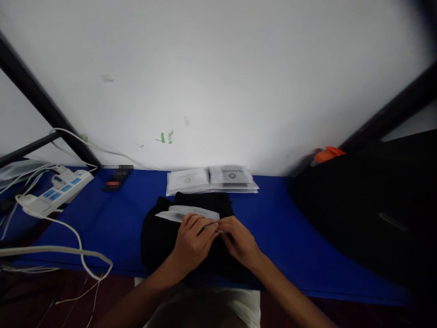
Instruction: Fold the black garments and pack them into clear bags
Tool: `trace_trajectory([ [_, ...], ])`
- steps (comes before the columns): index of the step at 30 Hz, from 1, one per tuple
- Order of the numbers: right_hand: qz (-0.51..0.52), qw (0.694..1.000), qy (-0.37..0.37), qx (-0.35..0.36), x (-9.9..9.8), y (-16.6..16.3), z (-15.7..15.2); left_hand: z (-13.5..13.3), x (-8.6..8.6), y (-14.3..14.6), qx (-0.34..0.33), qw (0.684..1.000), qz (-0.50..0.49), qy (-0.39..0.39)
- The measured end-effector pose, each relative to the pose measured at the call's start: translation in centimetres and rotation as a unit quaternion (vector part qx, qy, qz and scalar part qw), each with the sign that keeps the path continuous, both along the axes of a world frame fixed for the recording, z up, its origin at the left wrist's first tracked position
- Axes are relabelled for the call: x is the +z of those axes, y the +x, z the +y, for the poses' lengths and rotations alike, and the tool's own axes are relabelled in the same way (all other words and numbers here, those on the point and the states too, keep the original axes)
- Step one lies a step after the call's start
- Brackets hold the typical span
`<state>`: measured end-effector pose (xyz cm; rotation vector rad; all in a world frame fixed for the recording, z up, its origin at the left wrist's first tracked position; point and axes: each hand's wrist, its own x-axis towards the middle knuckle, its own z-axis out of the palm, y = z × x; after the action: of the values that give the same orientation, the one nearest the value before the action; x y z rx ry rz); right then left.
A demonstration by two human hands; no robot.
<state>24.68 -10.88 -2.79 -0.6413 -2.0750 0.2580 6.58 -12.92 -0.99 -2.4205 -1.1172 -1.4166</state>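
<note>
My left hand (194, 237) and my right hand (241, 239) meet at the near edge of a white plastic pouch (194, 211), both closed on it with fingertips pinched together. The pouch is tilted above a folded black cloth (155, 246) that lies on the blue table. Part of the pouch is hidden behind my left fingers. Beyond the cloth, against the wall, lie a flat white pouch (187, 180) and, touching its right side, another translucent pouch (232, 176) with dark lettering and a dark item inside.
A white power strip (61, 193) with plugs and loose cables is at the left of the blue table (269, 228). A dark blurred object (118, 178) lies near the wall. A large black bag (362, 214) fills the right side, with something orange (329, 154) behind it.
</note>
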Motion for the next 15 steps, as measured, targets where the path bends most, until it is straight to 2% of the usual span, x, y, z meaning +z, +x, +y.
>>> trace_trajectory([
  [3, 0.045, 0.995, -0.091, -0.024, -0.4, 0.1, -0.1, 0.5, -0.2, 0.2, -0.01, 1.0, 0.006, 0.005],
  [6, 0.074, 0.988, -0.134, -0.023, -0.7, 0.1, -0.2, 0.5, -0.5, 0.1, -0.016, 1.0, 0.021, 0.0],
  [9, 0.075, 0.987, -0.138, -0.016, -0.6, -0.3, -0.3, 0.4, -0.5, 0.3, -0.016, 0.999, 0.035, 0.006],
  [12, 0.05, 0.992, -0.111, -0.035, -0.4, -0.6, -0.4, 0.5, -0.4, 0.4, -0.014, 0.999, 0.042, 0.02],
  [15, 0.049, 0.994, -0.08, -0.056, -0.3, -0.1, -0.1, 1.0, -0.2, -1.0, 0.003, 0.999, 0.046, 0.024],
])
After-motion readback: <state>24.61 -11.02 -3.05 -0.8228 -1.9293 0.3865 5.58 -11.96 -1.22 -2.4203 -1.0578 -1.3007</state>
